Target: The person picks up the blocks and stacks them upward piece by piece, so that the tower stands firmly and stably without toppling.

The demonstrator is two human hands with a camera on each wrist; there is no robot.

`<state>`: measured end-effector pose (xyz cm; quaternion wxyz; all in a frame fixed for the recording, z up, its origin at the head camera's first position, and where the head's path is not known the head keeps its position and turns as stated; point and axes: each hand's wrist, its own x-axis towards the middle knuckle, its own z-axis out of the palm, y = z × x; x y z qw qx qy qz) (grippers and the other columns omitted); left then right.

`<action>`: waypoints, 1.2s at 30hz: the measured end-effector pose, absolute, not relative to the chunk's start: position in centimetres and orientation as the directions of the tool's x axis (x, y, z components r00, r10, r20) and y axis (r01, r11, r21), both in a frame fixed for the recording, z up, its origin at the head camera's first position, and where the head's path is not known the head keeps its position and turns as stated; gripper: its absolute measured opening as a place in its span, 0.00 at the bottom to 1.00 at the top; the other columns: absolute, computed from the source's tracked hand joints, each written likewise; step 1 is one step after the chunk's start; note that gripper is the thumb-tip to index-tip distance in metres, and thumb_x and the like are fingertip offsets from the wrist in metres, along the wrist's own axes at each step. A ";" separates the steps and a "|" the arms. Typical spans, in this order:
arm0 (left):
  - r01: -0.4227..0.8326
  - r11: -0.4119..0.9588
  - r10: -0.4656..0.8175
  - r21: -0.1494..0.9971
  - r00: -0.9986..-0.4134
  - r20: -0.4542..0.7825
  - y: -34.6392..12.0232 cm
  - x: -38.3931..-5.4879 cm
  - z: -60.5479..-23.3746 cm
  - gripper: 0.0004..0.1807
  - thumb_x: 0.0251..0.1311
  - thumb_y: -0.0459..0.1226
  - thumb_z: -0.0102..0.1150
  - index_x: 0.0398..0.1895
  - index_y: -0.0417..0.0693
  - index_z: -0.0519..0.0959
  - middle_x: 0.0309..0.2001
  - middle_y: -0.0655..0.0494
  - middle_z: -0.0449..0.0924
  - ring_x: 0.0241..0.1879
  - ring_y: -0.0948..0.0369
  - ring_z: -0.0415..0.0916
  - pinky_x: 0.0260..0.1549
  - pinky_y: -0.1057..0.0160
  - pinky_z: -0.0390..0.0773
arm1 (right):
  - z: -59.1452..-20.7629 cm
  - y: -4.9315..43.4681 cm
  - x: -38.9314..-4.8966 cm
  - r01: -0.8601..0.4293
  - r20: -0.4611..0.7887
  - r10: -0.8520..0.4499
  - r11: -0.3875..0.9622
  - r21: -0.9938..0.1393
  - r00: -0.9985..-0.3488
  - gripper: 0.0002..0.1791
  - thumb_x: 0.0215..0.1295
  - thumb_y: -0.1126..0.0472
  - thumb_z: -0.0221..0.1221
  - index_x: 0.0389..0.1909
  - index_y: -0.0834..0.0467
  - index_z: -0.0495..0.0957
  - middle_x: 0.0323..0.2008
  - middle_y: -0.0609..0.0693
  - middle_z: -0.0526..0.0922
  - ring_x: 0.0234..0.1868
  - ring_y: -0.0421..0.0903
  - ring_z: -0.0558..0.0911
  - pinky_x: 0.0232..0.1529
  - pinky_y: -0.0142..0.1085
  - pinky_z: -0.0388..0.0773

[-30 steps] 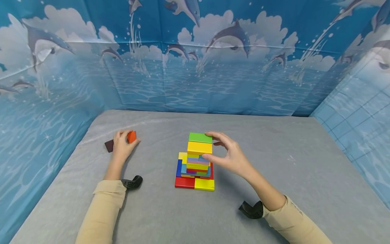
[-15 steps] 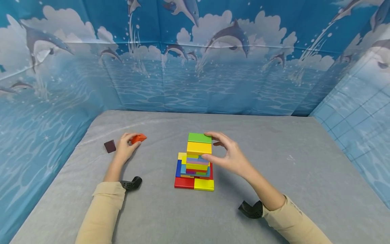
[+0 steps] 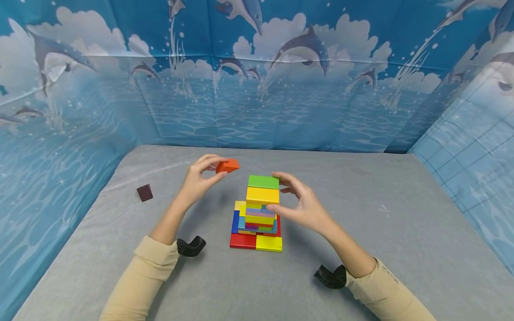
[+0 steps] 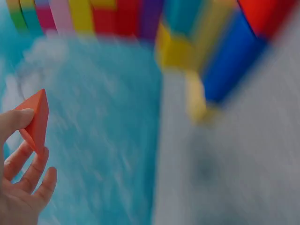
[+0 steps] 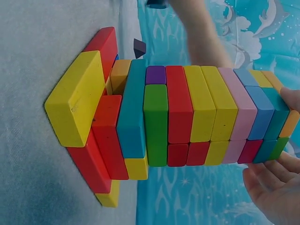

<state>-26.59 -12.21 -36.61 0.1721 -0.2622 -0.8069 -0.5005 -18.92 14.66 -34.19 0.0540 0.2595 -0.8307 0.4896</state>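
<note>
In the head view my left hand (image 3: 201,174) pinches an orange triangular block (image 3: 228,166) above the table, left of and behind a tower of coloured blocks (image 3: 262,196). The left wrist view has the same triangular block (image 4: 38,119) between thumb and fingers. My right hand (image 3: 299,198) lies at the tower's upper right, thumb in front and curled fingers behind. In the right wrist view its thumb and fingers (image 5: 272,178) touch opposite sides of the top layers. The tower stands on a wider base of flat blocks, with a green block (image 3: 263,181) on top.
A dark block (image 3: 145,192) sits alone at the left of the grey-covered table (image 3: 361,214). Blue dolphin-printed cloth (image 3: 257,107) hangs behind and along the sides. Each wrist carries a black mount (image 3: 192,246).
My left hand has picked up the orange triangular block from the table's left and carried it up and right toward the tower. My right hand has barely moved.
</note>
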 end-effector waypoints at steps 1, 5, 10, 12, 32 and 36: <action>0.610 0.331 0.270 0.720 -0.793 0.547 -11.5 -26.2 -36.0 0.17 0.52 0.31 0.64 0.47 0.40 0.78 0.47 0.47 0.76 0.43 0.56 0.71 0.44 0.52 0.73 | -33.8 14.5 -18.7 -0.476 0.336 -0.376 0.387 -0.790 -0.864 0.36 0.51 0.67 0.66 0.62 0.62 0.62 0.60 0.55 0.68 0.56 0.49 0.70 0.54 0.44 0.71; 0.649 0.203 0.350 0.733 -0.748 0.564 -9.4 -24.9 -34.0 0.17 0.52 0.30 0.63 0.47 0.39 0.78 0.47 0.48 0.76 0.44 0.57 0.71 0.45 0.52 0.73 | -32.4 14.1 -17.8 -0.456 0.320 -0.368 0.385 -0.802 -0.873 0.35 0.51 0.69 0.64 0.61 0.66 0.61 0.59 0.60 0.68 0.56 0.52 0.70 0.53 0.46 0.71; 0.663 0.146 0.443 0.734 -0.708 0.551 -7.9 -23.9 -33.0 0.17 0.53 0.29 0.62 0.48 0.39 0.78 0.47 0.49 0.76 0.44 0.59 0.71 0.45 0.54 0.73 | -32.1 14.0 -17.5 -0.461 0.331 -0.366 0.361 -0.811 -0.870 0.38 0.51 0.71 0.64 0.62 0.68 0.58 0.59 0.62 0.68 0.56 0.54 0.70 0.53 0.49 0.70; 0.671 0.151 0.479 0.726 -0.692 0.541 -7.5 -23.6 -32.9 0.17 0.53 0.30 0.62 0.48 0.40 0.78 0.47 0.49 0.76 0.45 0.59 0.71 0.45 0.56 0.74 | -32.1 14.0 -17.4 -0.456 0.330 -0.363 0.352 -0.818 -0.872 0.39 0.51 0.71 0.64 0.63 0.67 0.56 0.59 0.62 0.68 0.56 0.54 0.70 0.54 0.49 0.70; 0.710 0.123 0.553 0.694 -0.629 0.546 -6.3 -23.1 -33.0 0.16 0.55 0.30 0.60 0.48 0.40 0.79 0.48 0.50 0.75 0.48 0.59 0.71 0.44 0.61 0.75 | -32.1 14.2 -17.3 -0.480 0.350 -0.381 0.332 -0.812 -0.856 0.39 0.51 0.72 0.64 0.63 0.67 0.56 0.57 0.61 0.70 0.55 0.52 0.71 0.53 0.47 0.70; 0.709 0.120 0.556 0.695 -0.628 0.545 -6.3 -23.1 -33.1 0.16 0.55 0.29 0.60 0.48 0.39 0.78 0.48 0.49 0.75 0.48 0.59 0.71 0.44 0.61 0.75 | -32.1 14.2 -17.3 -0.482 0.349 -0.381 0.343 -0.806 -0.856 0.37 0.51 0.71 0.64 0.62 0.68 0.58 0.58 0.60 0.69 0.55 0.51 0.70 0.52 0.46 0.71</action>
